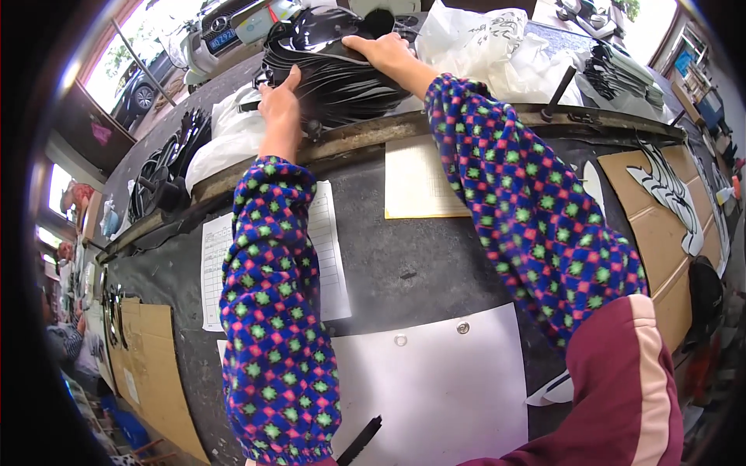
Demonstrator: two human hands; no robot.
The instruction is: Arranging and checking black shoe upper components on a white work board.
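Note:
A thick stack of thin, glossy black pieces lies at the far side of the dark worktable, beyond a raised wooden rail. My left hand grips its left edge, thumb up and the other fingers partly hidden. Across the stack's upper right edge reaches my right hand, thumb on top and fingertips out of sight behind. Both arms are stretched forward in patterned sleeve covers. What the black pieces are for cannot be made out.
White plastic bags flank the stack. The wooden rail crosses the table, with an upright black peg on the right. Printed sheets, a large white sheet and cardboard lie nearer. More black parts sit at left.

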